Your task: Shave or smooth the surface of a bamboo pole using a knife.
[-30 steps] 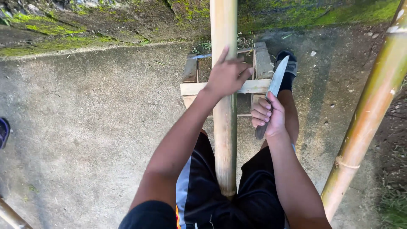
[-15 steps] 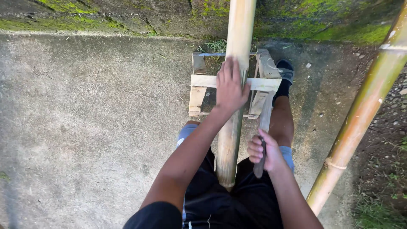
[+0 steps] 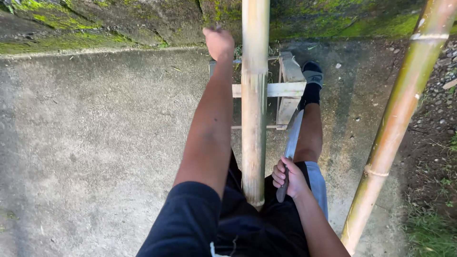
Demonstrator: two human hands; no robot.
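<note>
A thick tan bamboo pole (image 3: 254, 119) runs from my lap forward over a low wooden stand (image 3: 287, 90). My left hand (image 3: 219, 43) is stretched far ahead, just left of the pole and off it, with its fingers curled into a fist; nothing shows in it. My right hand (image 3: 290, 178) rests by my right thigh, gripping the dark handle of a long knife (image 3: 292, 138). The blade points forward along my right leg, to the right of the pole.
A second, greener bamboo pole (image 3: 404, 119) leans across the right side. My right foot (image 3: 312, 74) in a black sock stands beside the stand. A mossy stone wall (image 3: 119, 24) borders the concrete floor (image 3: 95, 143) ahead; dirt and grass lie at far right.
My left hand has come off the pole at the stand and moved forward and left, closed. My right hand with the knife has dropped back toward my lap.
</note>
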